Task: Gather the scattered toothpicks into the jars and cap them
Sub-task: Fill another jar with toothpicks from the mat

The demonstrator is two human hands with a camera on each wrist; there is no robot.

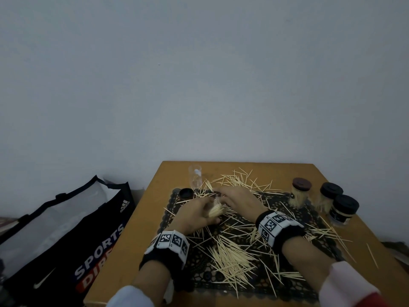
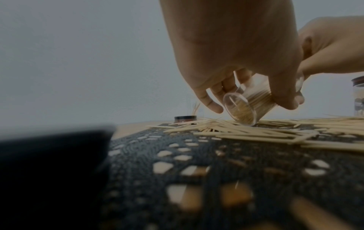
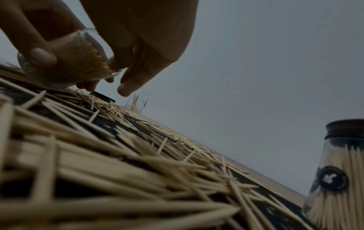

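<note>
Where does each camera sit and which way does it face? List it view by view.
Head: high, looking forward and down at the table; both forearms, left hand, right hand.
Left wrist: low over the mat, facing the tilted jar that the hand's fingers grip.
Right wrist: low among loose toothpicks, tilted, facing the same jar; right fingertips show.
Shared: jar, toothpicks.

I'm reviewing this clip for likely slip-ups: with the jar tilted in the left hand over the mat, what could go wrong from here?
1. The clear jar, held tilted by the left hand and uncapped, is packed with toothpicks; tipping it further could spill them back out.
2. The right hand works at its mouth, and a nudge might loosen the grip.
3. The empty jar stands upright among loose toothpicks; sweeping could topple it.
</note>
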